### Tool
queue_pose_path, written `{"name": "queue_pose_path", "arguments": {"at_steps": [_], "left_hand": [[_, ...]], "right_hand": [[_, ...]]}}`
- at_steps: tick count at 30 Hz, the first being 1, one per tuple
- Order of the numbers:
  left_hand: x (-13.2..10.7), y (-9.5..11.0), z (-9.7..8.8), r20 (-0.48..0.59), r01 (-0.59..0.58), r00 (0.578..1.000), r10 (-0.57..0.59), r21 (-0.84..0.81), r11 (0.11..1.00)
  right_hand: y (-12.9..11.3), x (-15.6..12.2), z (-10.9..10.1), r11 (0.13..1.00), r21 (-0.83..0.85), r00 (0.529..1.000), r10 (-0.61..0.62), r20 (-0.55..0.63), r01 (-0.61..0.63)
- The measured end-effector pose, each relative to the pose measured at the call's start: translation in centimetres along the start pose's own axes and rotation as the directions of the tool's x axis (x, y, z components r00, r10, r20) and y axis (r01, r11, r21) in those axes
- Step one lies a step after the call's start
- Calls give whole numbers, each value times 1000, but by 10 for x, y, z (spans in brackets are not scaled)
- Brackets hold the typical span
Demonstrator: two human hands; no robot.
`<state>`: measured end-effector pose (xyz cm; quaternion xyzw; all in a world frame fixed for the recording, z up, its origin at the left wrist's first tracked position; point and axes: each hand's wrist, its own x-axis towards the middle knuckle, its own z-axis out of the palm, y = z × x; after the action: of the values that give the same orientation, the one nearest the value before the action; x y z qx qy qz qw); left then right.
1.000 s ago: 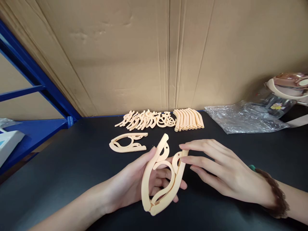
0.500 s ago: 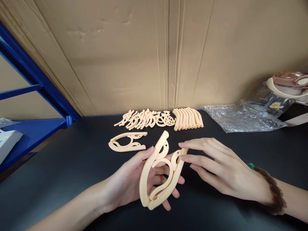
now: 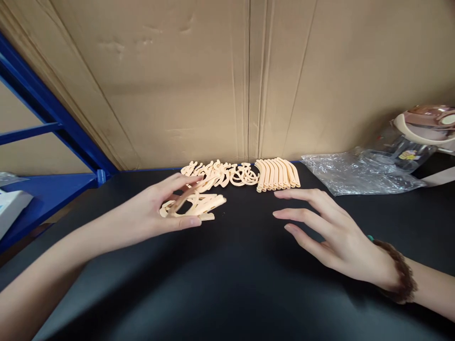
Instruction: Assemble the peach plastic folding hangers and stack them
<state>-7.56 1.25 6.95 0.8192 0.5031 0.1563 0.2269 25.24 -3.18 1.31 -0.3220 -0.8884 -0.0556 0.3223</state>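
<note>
Folded peach hanger (image 3: pixel 201 201): pinched between the thumb and fingers (image 3: pixel 185 181) of my left hand (image 3: pixel 156 210), held low over the table (image 3: pixel 227 284) and directly above a second folded hanger (image 3: pixel 206 216) that lies flat on the dark surface. The held piece is blurred, so I cannot tell whether it already touches the one beneath it.

Places below are given relative to this held hanger. Just behind it, against the cardboard wall (image 3: pixel 213 85), lies a row of loose hook pieces (image 3: pixel 220 174); to the right of that row, touching its end, sits a tight bundle of curved arm pieces (image 3: pixel 277 174). All of these parts share the same pale peach colour.

To the right of the hanger, well apart from it, my right hand (image 3: pixel 334 232) hovers over bare table with its fingers spread and slack, holding nothing; a dark beaded bracelet (image 3: pixel 400 279) circles that wrist. Farther right and toward the wall lies a crumpled clear plastic bag (image 3: pixel 355 175), and beyond it a clear jug with a cream rim (image 3: pixel 423 130) at the edge of view.

To the left of the hanger, a blue metal rack frame (image 3: pixel 53 123) slants up past the table's end, with a white box (image 3: pixel 10 208) below it.
</note>
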Motion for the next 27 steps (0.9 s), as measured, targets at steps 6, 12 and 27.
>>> {"name": "queue_pose_path", "arguments": {"at_steps": [6,12,27], "left_hand": [[12,-26,-6,67,-43,998,24,310,950],[16,-39,0,134,33,988,-81,328,944],[11,-34,-3,200,32,978,-62,147,989]], "right_hand": [[2,-1,2,1000,-12,998,-12,60,12],[3,-2,4,1000,-12,994,5,107,-4],[4,-1,7,999,20,965,27,262,-33]]}}
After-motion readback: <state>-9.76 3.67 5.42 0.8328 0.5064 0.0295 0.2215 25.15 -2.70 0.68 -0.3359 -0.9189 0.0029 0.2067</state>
